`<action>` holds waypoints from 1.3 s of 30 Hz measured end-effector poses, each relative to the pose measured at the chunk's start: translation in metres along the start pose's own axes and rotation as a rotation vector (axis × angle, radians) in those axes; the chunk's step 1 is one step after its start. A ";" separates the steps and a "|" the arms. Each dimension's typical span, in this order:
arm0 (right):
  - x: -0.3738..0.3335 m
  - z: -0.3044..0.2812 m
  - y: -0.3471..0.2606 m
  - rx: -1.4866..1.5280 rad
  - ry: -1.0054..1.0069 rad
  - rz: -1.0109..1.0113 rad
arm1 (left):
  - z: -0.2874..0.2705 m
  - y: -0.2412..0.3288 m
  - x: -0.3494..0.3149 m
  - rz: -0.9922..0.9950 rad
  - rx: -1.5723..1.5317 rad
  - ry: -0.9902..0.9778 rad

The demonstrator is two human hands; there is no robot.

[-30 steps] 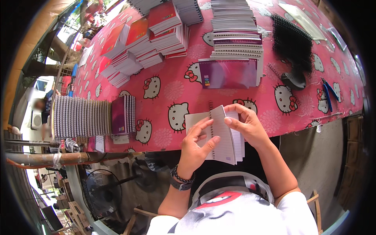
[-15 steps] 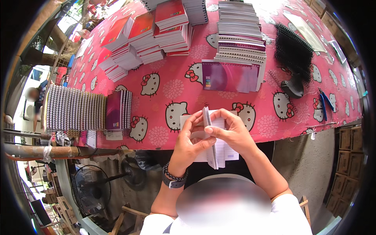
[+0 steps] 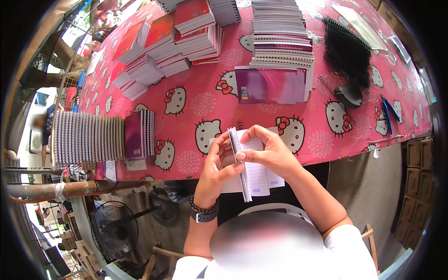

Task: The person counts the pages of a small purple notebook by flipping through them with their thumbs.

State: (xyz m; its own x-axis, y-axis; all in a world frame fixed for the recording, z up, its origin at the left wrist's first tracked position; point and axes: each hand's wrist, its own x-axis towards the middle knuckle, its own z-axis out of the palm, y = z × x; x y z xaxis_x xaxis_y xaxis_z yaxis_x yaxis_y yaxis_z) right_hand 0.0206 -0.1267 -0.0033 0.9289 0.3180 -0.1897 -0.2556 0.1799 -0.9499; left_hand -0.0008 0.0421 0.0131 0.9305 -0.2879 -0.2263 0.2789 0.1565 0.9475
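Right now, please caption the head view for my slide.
Left hand and right hand hold an open lined notebook at the edge of a pink cat-print tablecloth.

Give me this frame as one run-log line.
left hand: holding open lined notebook | right hand: holding it too, thumb at raised pages | nearby: purple-covered stack, black coils | surface: pink tablecloth

Left forearm (image 3: 201,238) in from between 6 and 7 o'clock, near vertical; right forearm (image 3: 317,196) slants in from 4 o'clock. Left hand (image 3: 212,171) cupped, fingers curled toward 1 o'clock, thumb aimed at 2 o'clock. Right hand (image 3: 273,154) pinching, index finger (image 3: 254,132) arched, thumb toward 9 o'clock. Thumb tips close together (contact hard to tell).
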 end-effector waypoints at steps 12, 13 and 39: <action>0.002 -0.001 0.003 -0.045 0.018 -0.044 | -0.001 -0.001 0.000 -0.014 -0.015 0.007; 0.001 -0.001 0.002 -0.042 0.013 -0.033 | -0.001 -0.001 0.000 -0.015 -0.014 0.007; -0.003 0.004 0.003 -0.217 0.099 -0.149 | 0.000 0.004 -0.002 -0.075 -0.101 0.001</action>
State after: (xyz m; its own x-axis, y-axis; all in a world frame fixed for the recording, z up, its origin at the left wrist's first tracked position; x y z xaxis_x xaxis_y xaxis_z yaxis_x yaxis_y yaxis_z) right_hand 0.0165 -0.1237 -0.0047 0.9763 0.2087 -0.0569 -0.0605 0.0111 -0.9981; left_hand -0.0016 0.0435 0.0170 0.9063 -0.3015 -0.2962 0.3704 0.2289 0.9002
